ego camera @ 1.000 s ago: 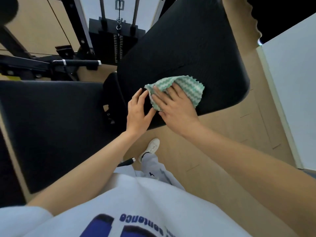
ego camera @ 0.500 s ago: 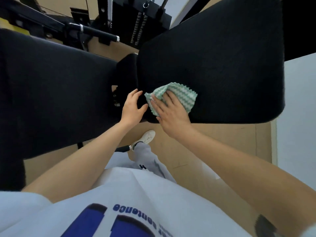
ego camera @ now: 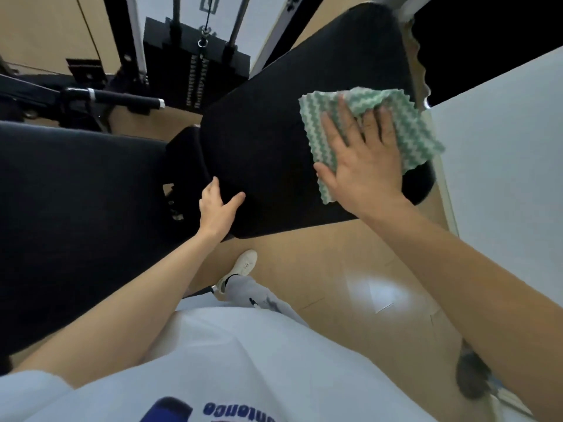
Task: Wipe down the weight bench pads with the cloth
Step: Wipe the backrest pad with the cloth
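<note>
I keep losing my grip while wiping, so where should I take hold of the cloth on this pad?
Probably the cloth's far right corner, which hangs past the pad's edge with nothing under it. Come in from the right and pinch it there. Elsewhere it lies flat under the right hand's spread fingers, leaving no fold to catch.

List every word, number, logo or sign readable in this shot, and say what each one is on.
"tence", upside down in blue: on the white shirt, at the bottom edge; the letters before it are cut off.
Blocky blue shape beside those letters: same shirt, no readable letters.
Boxy pale mark, perhaps a logo: on the weight machine frame at the top; too blurred to read.
Small dark mark on the grey trousers: too small to read.
Markings on the weight stack: too blurred to read.
</note>
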Available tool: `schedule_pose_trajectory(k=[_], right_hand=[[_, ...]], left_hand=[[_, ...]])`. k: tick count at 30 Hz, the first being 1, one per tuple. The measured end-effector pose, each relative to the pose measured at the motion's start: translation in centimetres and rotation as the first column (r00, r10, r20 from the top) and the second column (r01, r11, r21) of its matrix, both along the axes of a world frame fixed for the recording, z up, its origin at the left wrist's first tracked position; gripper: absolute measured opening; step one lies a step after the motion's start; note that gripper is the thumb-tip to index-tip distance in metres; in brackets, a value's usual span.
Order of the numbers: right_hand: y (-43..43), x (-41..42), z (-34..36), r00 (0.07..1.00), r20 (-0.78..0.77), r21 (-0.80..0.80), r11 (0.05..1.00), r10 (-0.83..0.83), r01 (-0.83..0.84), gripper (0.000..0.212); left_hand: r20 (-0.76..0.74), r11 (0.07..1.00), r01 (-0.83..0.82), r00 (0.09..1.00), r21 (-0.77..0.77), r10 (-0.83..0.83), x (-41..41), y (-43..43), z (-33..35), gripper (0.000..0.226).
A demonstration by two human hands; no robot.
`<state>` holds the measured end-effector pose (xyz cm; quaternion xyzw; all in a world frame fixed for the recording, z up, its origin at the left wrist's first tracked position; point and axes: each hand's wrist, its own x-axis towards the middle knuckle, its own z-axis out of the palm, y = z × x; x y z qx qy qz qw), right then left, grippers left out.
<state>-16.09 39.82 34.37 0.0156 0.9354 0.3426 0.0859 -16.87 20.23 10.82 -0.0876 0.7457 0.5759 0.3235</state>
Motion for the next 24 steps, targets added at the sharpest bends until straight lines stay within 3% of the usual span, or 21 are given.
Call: schedule_pose_trajectory(k=[4,7,10,13,18,21,24], right_hand=[[1.2,-1.3,1.9,0.979,-0.156,-0.043,0.991,-0.13,0.125,0.087],[0.1,-2.9,0.5,0.963,-0.208,-0.008,0.985,-0.17,0.172,0.083],[-2.1,-4.9,-2.6,0.988,-0.114,0.073,0.991,-0.104,0.112,0.075],[-5.1,-5.9,-7.1,0.995,0.094,0.057,0.998,0.036,-0.041,0.071],[-9.8,-0.5,-14.3,0.852,0.482,-0.028,0.975,0.205,-0.219,0.07],[-8.3,1.6,-12.8,0.867,0.447,-0.11,0.976,0.219,-0.19,0.07],[-4.5,0.9,-8.1,0.956,0.275,-0.159,0.986,0.101,-0.058,0.076]], left_hand=[[0.042,0.998,0.023,0.999,0.057,-0.025,-0.4,-1.0,-0.6,0.098],[0.037,0.997,0.017,0.999,0.077,-0.02,-0.4,-1.6,-0.6,0.096],[0.045,0.994,0.002,0.999,0.108,-0.006,-0.2,-1.7,-0.5,0.093],[0.05,0.992,-0.002,0.999,0.127,-0.004,-0.1,-1.6,-0.5,0.094],[0.026,0.997,0.043,0.999,0.07,-0.045,-0.6,-2.1,-0.9,0.093],[0.002,0.997,0.051,0.999,0.053,-0.051,-0.2,-2.2,-1.0,0.085],[0.039,0.998,0.015,0.999,0.056,-0.018,-0.1,-1.7,-0.6,0.085]])
